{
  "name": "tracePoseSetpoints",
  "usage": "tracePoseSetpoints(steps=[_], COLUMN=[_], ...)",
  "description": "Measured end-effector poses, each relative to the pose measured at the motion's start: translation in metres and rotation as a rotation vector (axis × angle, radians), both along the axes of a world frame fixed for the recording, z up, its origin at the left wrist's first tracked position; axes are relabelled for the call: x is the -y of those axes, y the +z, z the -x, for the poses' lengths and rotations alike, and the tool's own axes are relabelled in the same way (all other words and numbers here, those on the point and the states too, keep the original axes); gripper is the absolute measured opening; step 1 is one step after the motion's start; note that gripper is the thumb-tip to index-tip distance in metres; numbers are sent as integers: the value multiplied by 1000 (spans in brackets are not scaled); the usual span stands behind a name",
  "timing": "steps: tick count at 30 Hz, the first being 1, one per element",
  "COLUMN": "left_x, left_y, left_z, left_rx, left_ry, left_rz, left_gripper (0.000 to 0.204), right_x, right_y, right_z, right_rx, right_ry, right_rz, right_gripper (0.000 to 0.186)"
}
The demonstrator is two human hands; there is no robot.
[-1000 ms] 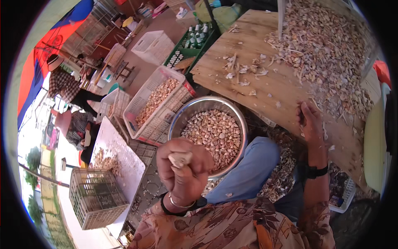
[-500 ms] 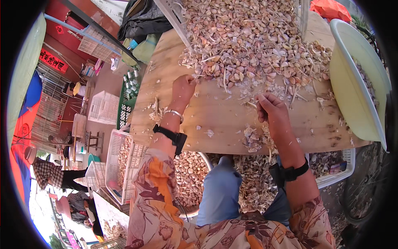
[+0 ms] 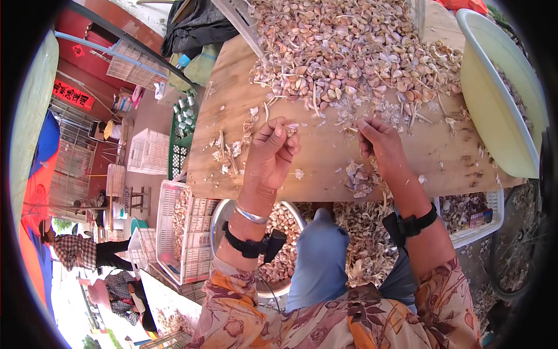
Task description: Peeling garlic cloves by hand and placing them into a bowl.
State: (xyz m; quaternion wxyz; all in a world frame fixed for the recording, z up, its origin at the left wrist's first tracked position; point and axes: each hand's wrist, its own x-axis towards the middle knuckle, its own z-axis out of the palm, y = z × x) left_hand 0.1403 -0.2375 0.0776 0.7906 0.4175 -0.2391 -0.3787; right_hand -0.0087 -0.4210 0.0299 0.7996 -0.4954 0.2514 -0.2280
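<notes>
Clove (prob.) sitting in your L hand thumb-finger pinch, just nearside of garlic pile on table; R hand curling, thumb nr forefinger, can't tell if gripping. Pinching lightly w/ fingertips prob. avoiding bruises.

Garlic heap cut off along view's far edge. Piece in left hand: too small to tell. Steel basin partly hidden by left forearm.
</notes>
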Motion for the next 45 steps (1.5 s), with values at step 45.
tracePoseSetpoints(steps=[45], left_x=[91], left_y=[-34], left_z=[-110], left_rx=[1828], left_ry=[348], left_rz=[-828], left_gripper=[12], right_x=[3], right_y=[8], right_z=[15], right_rx=[-8], right_ry=[35], right_rz=[-45], right_gripper=[15])
